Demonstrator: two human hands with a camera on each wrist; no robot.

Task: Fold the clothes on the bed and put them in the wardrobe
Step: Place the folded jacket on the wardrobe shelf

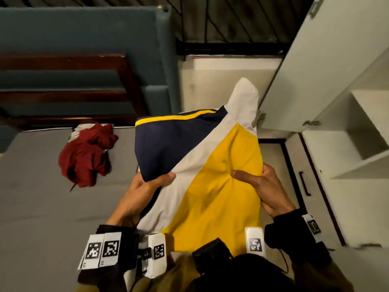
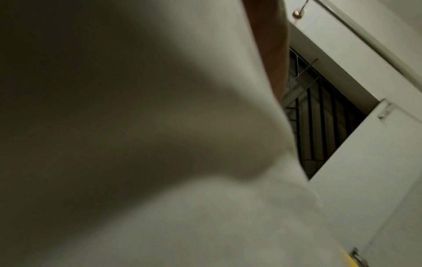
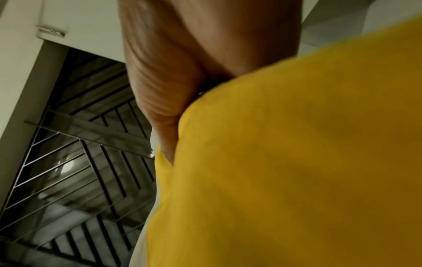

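Note:
A folded garment [image 1: 210,165] in yellow, white and navy is held up in the air between the bed and the wardrobe. My left hand [image 1: 145,186] grips its left edge, thumb on top of the white band. My right hand [image 1: 261,186] grips the right edge, thumb pressed into the yellow panel. In the left wrist view the white cloth [image 2: 160,144] fills most of the frame. In the right wrist view the yellow cloth [image 3: 285,162] lies against my right hand [image 3: 194,72]. A crumpled dark red garment [image 1: 86,152] lies on the grey bed [image 1: 31,197].
The white wardrobe [image 1: 345,144] stands open on the right, with bare shelves, a drawer with a black handle [image 1: 304,183] and its door [image 1: 315,60] swung out. A teal headboard [image 1: 84,39] and a barred window [image 1: 231,22] lie beyond.

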